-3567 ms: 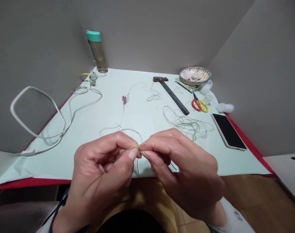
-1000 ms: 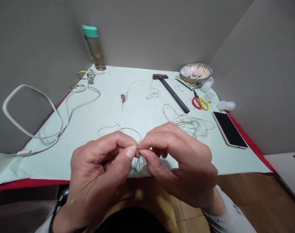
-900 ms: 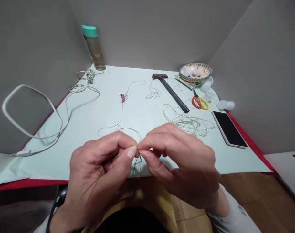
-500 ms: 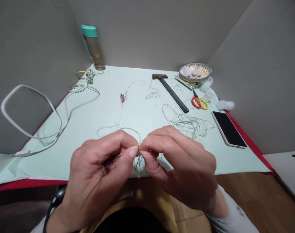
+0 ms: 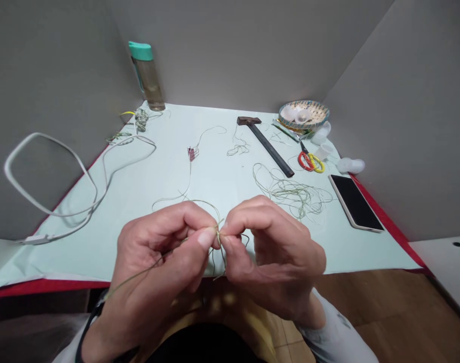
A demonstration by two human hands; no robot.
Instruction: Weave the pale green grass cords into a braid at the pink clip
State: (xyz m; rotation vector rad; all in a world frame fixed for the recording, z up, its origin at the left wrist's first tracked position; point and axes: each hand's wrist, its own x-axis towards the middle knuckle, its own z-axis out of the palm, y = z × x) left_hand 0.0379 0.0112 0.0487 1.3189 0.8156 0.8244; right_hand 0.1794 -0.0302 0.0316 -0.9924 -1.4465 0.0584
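My left hand (image 5: pixel 159 267) and my right hand (image 5: pixel 273 257) meet above the table's near edge. Both pinch a thin greenish thread (image 5: pixel 217 233) between thumb and forefinger, fingertips almost touching. Short thread ends hang down between the hands, and one strand trails down to the left under my left palm. A loop of the same thread arcs back over the pale green table cover (image 5: pixel 214 176) towards a small red piece (image 5: pixel 192 152).
A tangle of green thread (image 5: pixel 293 194), a hammer (image 5: pixel 269 146), red and yellow scissors (image 5: pixel 311 161) and a black phone (image 5: pixel 355 202) lie to the right. A woven bowl (image 5: pixel 303 115) and a teal-capped bottle (image 5: pixel 146 75) stand at the back. A white cable (image 5: pixel 59 176) loops on the left.
Both hands stay pinched on the thread at the same spot. My right hand has curled in and turned slightly, and its wrist has dropped lower. More short strand ends hang between the fingertips.
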